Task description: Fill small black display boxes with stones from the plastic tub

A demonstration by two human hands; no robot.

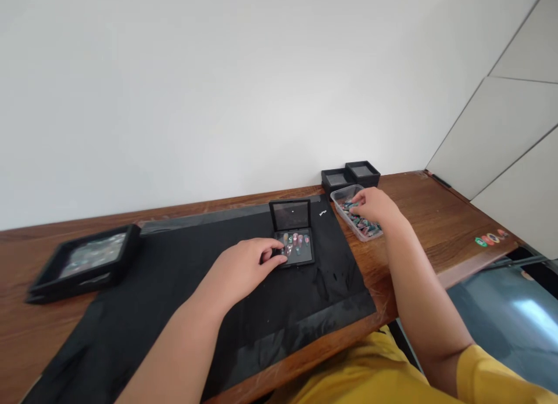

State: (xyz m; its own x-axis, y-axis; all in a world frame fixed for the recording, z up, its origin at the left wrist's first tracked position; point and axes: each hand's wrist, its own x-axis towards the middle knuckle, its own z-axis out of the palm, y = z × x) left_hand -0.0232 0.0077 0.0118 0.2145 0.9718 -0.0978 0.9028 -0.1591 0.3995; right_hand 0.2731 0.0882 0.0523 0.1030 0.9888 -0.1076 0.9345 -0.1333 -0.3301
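A small black case (293,234) lies open on the black mat (183,288), its lid standing up at the back. Several coloured press-on nails sit in its base. My left hand (248,264) rests at the case's left front corner, fingers curled against its edge. My right hand (378,209) reaches into a clear plastic tub (349,192) of coloured nails to the right of the mat, with its fingertips down among the nails. Whether they pinch a nail is hidden.
Two small black boxes (351,174) stand by the wall behind the tub. A larger black tray (82,261) lies at the left. A few coloured nails (490,239) lie near the wooden desk's right edge. A white scrap (322,213) lies on the mat.
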